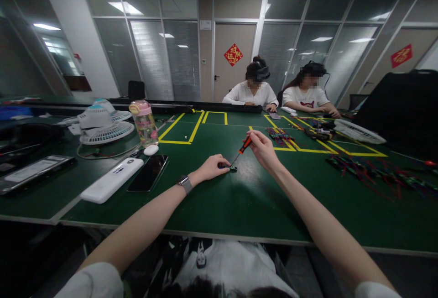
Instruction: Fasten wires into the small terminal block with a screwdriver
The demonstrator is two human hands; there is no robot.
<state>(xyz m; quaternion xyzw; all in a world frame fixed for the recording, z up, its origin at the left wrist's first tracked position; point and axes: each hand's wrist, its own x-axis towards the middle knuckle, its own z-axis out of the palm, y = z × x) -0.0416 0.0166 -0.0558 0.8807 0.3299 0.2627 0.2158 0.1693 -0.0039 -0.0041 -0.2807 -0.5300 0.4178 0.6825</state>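
My left hand (211,168) rests on the green table (246,202) with its fingers pinched on a small dark part (232,168). My right hand (262,146) is closed round an orange-and-black screwdriver (243,146). The screwdriver slants down to the left and its tip meets the small part. A watch (185,183) sits on my left wrist.
A white power bank (111,179) and a black phone (148,173) lie at the left, with a pink-capped bottle (144,123) and a white fan (104,127) behind. Bundles of coloured wires (383,172) lie at the right. Two people sit at the far side.
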